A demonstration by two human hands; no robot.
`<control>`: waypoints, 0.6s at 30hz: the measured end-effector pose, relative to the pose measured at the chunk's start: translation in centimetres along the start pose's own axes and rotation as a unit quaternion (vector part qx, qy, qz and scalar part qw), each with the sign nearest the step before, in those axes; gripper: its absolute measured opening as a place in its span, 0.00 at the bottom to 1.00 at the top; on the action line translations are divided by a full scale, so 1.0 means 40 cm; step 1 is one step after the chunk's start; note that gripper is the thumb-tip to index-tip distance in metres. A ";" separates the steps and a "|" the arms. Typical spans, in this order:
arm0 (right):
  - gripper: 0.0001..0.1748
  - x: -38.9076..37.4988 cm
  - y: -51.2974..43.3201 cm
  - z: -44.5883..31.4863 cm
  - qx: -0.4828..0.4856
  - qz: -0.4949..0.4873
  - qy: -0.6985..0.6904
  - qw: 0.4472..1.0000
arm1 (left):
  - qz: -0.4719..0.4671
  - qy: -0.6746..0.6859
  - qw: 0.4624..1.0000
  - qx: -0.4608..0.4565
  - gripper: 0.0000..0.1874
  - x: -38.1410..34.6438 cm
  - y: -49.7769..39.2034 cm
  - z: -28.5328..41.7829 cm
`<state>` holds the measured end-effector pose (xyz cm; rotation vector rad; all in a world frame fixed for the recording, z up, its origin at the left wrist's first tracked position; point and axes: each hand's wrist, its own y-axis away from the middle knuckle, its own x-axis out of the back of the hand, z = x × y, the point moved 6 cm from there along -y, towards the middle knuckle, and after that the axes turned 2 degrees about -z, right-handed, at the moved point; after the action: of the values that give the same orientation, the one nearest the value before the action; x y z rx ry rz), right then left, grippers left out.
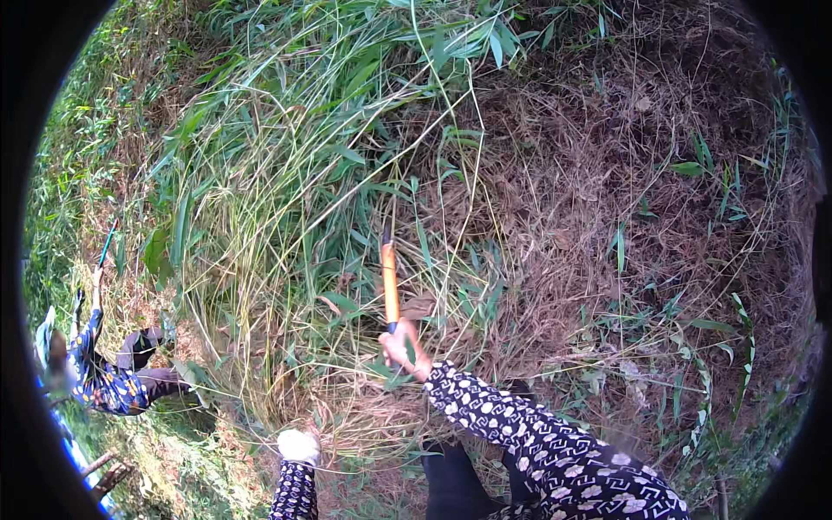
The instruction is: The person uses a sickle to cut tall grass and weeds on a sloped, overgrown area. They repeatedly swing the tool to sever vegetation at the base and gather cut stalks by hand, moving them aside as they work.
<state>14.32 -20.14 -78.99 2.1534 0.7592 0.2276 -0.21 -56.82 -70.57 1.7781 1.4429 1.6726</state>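
Observation:
My right hand (pixel 404 348) is closed around the lower end of a long-handled tool with an orange handle (pixel 390 279). Past its dark collar, the tool's far end is hidden among the grass, so its kind cannot be told. Long green and yellowish grass stalks (pixel 260 214) lean and lie across the ground beyond the handle. My left hand (pixel 299 446) is low in the picture, left of my legs, and looks white and overexposed. Grass stems lie beside it, but whether it holds any cannot be told.
A co-worker (pixel 110 377) in a patterned shirt bends at the far left with a thin blue and red tool (pixel 108 244). Dry, matted grass (pixel 585 195) covers the slope at the right. My dark-trousered legs (pixel 458 481) are at the bottom. Branches (pixel 107 474) show at lower left.

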 end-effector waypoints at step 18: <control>0.16 0.537 -0.307 -0.358 0.191 0.357 -0.238 0.883 | 0.007 -0.012 0.999 -0.048 0.10 0.172 -0.022 0.112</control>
<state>20.38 7.72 -81.05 2.6384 -0.3281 -0.0943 2.06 -49.13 -68.57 1.7534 1.3203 1.6917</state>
